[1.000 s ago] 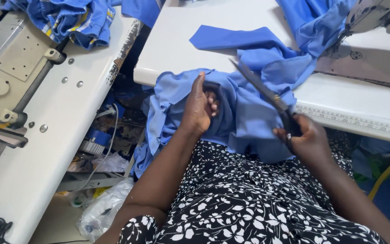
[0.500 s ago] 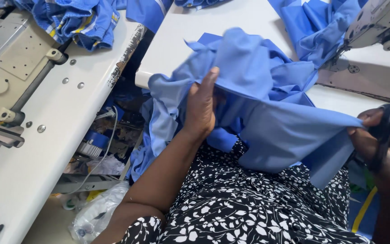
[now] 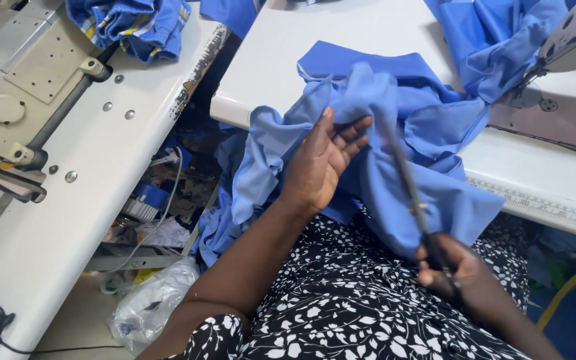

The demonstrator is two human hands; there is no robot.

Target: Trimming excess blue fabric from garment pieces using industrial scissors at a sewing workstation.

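**Scissors raised against a held fold of blue cloth**

My left hand (image 3: 325,163) is up in front of me, palm turned toward me and fingers loosely spread, with a fold of the blue fabric (image 3: 395,160) draped over the fingertips and pinched at the top. The grip looks light, more a lift than a clamp. My right hand (image 3: 451,270) sits lower, over my lap, closed around the handles of a pair of dark scissors (image 3: 411,193). The blades run up and to the left along the cloth, and the tips reach the raised fold close to my left fingers. I cannot tell whether the blades are parted, since they blur together.

The fabric itself hangs from the front edge of the white sewing table (image 3: 368,40) down onto my black-and-white patterned lap (image 3: 341,313), with more blue pieces heaped near the sewing machine (image 3: 568,60) at the right. A second white machine table (image 3: 101,167) stands to the left, carrying another blue bundle (image 3: 135,23).

I judge this to be the trimming step, with the cut being lined up. The next move calls for keeping the fold taut and my left fingertips out of the blade line.
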